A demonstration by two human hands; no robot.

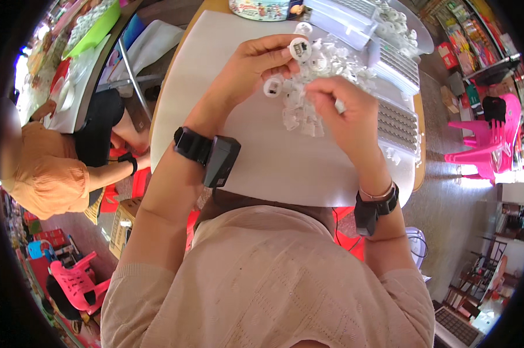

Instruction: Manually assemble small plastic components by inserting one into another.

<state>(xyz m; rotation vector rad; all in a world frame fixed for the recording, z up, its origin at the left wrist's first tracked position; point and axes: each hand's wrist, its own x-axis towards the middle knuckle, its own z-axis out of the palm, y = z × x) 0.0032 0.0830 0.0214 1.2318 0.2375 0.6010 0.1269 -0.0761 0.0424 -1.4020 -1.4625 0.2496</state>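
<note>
My left hand [256, 61] pinches a small round white plastic part [300, 50] by its edge. A dark square opening shows in the part's face. A similar round part [272, 87] is just below those fingers; whether they touch it I cannot tell. My right hand [349, 103] is a little to the right, its thumb and fingers drawn together. Anything in that pinch is too small to make out. Between and beyond the hands lies a heap of clear and white plastic pieces [331, 62]. Loose clear pieces [300, 120] lie nearer me, left of the right hand.
The pale table [262, 156] carries grey ridged trays [398, 124] on the right and a clear plastic box [340, 23] at the back. A printed tub [265, 8] stands at the far edge. To the left, another person [53, 162] sits at a second table. Pink chairs [488, 139] stand right.
</note>
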